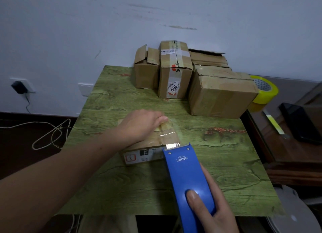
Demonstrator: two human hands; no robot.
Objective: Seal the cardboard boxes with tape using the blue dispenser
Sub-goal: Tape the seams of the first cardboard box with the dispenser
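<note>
A small flat cardboard box [148, 154] lies in the middle of the green table [235, 180]. My left hand [141, 126] rests on its top, fingers pressing down the far end of a clear tape strip [169, 136]. The strip runs back over the box to the blade of the blue dispenser [184, 177]. My right hand [214, 208] grips the dispenser from the right side, thumb on its top face. The dispenser's blade end sits at the box's near right corner.
Several larger cardboard boxes [176, 72] stand against the white wall at the table's back; one big box [221, 93] lies at the right. A yellow tape roll [264, 91] sits behind it. A dark phone [299, 123] lies on the brown side furniture. Cables trail on the floor at left.
</note>
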